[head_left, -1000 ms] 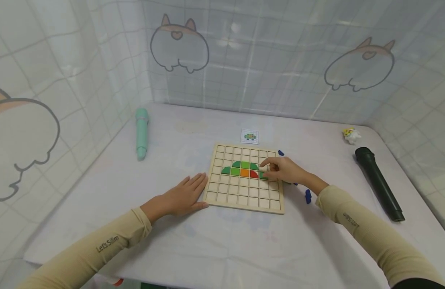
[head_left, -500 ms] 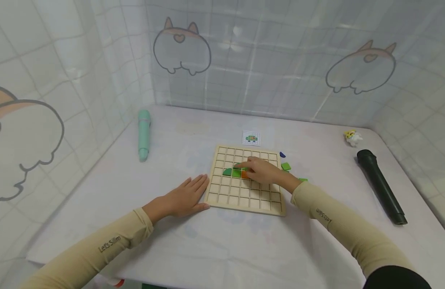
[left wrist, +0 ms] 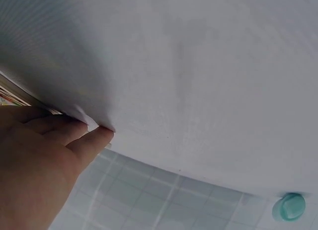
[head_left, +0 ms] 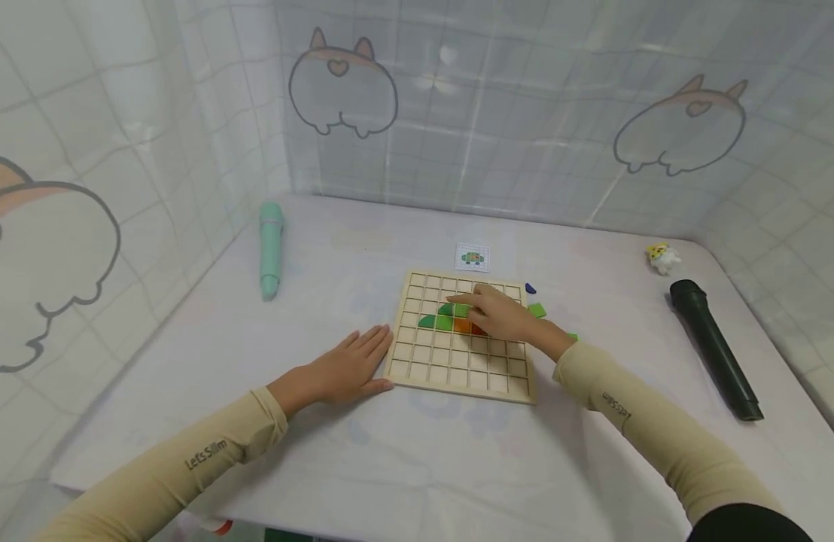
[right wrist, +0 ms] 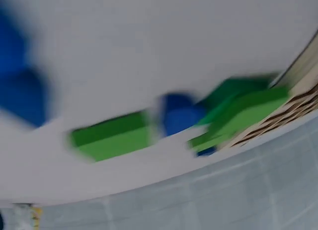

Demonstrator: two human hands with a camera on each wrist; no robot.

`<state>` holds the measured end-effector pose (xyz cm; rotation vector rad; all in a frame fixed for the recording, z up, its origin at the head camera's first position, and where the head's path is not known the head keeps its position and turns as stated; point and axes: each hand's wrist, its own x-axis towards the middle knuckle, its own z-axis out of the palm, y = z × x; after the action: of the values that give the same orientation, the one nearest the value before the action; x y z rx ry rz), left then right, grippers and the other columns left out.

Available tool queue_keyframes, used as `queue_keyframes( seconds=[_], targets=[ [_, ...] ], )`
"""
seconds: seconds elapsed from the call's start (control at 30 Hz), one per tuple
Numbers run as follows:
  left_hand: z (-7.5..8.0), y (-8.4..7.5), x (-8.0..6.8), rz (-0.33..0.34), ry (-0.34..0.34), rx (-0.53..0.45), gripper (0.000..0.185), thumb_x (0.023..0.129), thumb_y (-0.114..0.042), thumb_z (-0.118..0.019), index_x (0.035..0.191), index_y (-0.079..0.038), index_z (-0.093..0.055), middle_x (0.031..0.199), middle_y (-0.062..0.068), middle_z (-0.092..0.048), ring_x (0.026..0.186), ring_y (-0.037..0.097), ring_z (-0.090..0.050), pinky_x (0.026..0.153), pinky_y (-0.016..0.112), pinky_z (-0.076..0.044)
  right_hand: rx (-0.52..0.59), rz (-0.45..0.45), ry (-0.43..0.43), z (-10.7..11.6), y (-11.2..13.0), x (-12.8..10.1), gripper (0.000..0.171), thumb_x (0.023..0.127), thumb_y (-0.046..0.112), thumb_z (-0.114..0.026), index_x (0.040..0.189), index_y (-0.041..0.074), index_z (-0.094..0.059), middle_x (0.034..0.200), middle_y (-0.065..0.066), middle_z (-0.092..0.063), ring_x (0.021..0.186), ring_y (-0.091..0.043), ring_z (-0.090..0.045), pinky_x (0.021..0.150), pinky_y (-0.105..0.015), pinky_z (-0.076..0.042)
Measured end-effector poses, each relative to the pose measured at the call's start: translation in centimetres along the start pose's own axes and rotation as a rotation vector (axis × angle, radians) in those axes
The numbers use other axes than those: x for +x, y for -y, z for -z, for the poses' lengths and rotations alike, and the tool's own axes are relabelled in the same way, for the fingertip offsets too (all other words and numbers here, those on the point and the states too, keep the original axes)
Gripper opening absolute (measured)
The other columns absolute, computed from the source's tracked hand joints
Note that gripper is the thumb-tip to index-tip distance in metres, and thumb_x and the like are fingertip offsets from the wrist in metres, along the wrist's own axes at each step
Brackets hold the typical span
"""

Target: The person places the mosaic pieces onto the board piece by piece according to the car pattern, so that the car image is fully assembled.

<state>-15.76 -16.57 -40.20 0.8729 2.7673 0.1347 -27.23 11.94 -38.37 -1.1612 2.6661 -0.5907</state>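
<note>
Since earlier, right hand [head_left: 501,316] shifts up the board [head_left: 458,374]; grip unclear over green tiles [head_left: 444,322]. Left hand [head_left: 345,369] lies flat, steadying. Next: seat a tile squarely.

Bright even light, soft shadows, glare on wall sheeting, curved head-view edges, right wrist view motion-blurred

Blurred green blocks [right wrist: 112,136] and blue pieces [right wrist: 180,113] beside wooden board [right wrist: 298,93]
</note>
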Motion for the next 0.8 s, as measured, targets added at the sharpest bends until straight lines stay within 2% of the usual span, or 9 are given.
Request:
queue_keyframes(
  seconds=[0.17,0.33,0.47,0.63,0.8],
  targets=[
    [0.0,0.1,0.0,0.000,-0.005,0.011,0.078,0.099,-0.046,-0.042,0.148,0.008,-0.015,0.154,0.023,-0.012,0.141,0.034,-0.010,0.110,0.052,-0.013,-0.016,-0.073,-0.096,1.3,-2.3,-2.3,0.037,0.097,0.011,-0.048,0.133,0.005,-0.054,0.087,-0.005,-0.045,0.074,-0.019,-0.041,0.063,-0.033,-0.039],
    [0.1,0.0,0.1,-0.002,0.001,0.005,0.078,0.099,-0.047,-0.043,0.148,0.008,-0.015,0.154,0.023,-0.012,0.141,0.034,-0.010,0.110,0.052,-0.013,-0.065,-0.147,-0.180,1.8,-5.8,-5.2,0.032,0.094,0.009,-0.056,0.125,0.000,-0.058,0.081,-0.006,-0.044,0.074,-0.021,-0.039,0.061,-0.035,-0.036],
    [0.1,0.0,0.1,0.003,0.010,0.002,0.078,0.099,-0.047,-0.043,0.148,0.008,-0.015,0.154,0.022,-0.011,0.141,0.034,-0.010,0.110,0.052,-0.013,-0.063,-0.210,-0.198,2.2,-7.6,-7.2,0.029,0.093,0.007,-0.058,0.122,0.000,-0.060,0.082,-0.007,-0.047,0.075,-0.022,-0.042,0.062,-0.034,-0.038],
    [0.2,0.0,0.0,0.008,0.007,-0.001,0.079,0.099,-0.046,-0.044,0.148,0.008,-0.016,0.154,0.022,-0.012,0.141,0.034,-0.010,0.110,0.052,-0.013,-0.067,-0.262,-0.187,2.5,-8.3,-8.6,0.027,0.092,0.009,-0.060,0.118,0.002,-0.062,0.083,-0.008,-0.048,0.076,-0.022,-0.042,0.063,-0.034,-0.038],
    [0.1,0.1,0.2,0.005,-0.002,-0.009,0.078,0.099,-0.046,-0.045,0.148,0.008,-0.016,0.154,0.022,-0.013,0.141,0.034,-0.010,0.110,0.052,-0.013,-0.041,-0.231,-0.182,2.7,-8.4,-8.9,0.023,0.090,0.009,-0.065,0.113,0.005,-0.065,0.083,-0.006,-0.048,0.074,-0.021,-0.043,0.061,-0.033,-0.038]
  ],
)
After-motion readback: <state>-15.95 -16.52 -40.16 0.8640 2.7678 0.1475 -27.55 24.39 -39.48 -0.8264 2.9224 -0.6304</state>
